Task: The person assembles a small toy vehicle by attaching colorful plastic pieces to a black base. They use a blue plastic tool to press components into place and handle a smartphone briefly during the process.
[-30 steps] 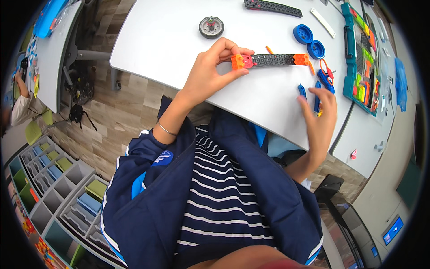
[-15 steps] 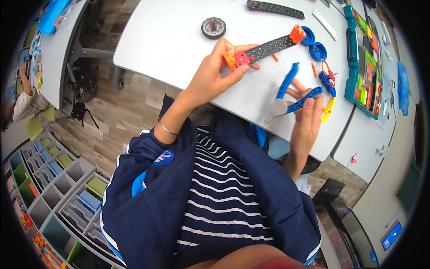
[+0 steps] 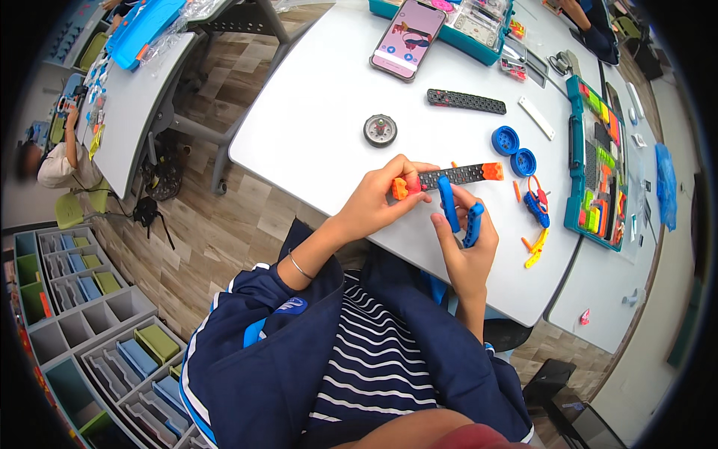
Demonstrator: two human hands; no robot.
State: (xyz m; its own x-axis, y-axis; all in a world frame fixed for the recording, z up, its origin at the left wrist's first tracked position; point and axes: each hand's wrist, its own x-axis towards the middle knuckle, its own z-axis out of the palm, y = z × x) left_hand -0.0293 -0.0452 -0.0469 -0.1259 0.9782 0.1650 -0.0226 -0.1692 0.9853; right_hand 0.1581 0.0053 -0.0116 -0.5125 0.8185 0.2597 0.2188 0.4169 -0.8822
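Note:
My left hand (image 3: 380,199) is closed around one end of a black perforated beam (image 3: 450,177), at a red block and an orange connector (image 3: 400,188). Another orange connector (image 3: 492,171) caps the beam's far end. Between the fingers and thumb of my right hand (image 3: 471,253) is a blue two-armed piece (image 3: 449,203), standing close in front of the beam; whether they touch I cannot tell. Its lower part is hidden by my fingers. To the right lie two blue wheel rims (image 3: 505,140), a blue piece with an orange loop (image 3: 536,208) and a yellow curved piece (image 3: 536,248).
A grey wheel (image 3: 380,131), a second black beam (image 3: 467,101) and a white strip (image 3: 536,118) lie farther back on the white table (image 3: 314,97). Beyond them is a phone (image 3: 407,39). A teal case of colourful parts (image 3: 598,165) stands at the right. Other people sit at nearby tables.
My view has shifted, bringing the phone and more of the table into sight. My hands have come closer together, the right one carrying the blue piece left to the beam.

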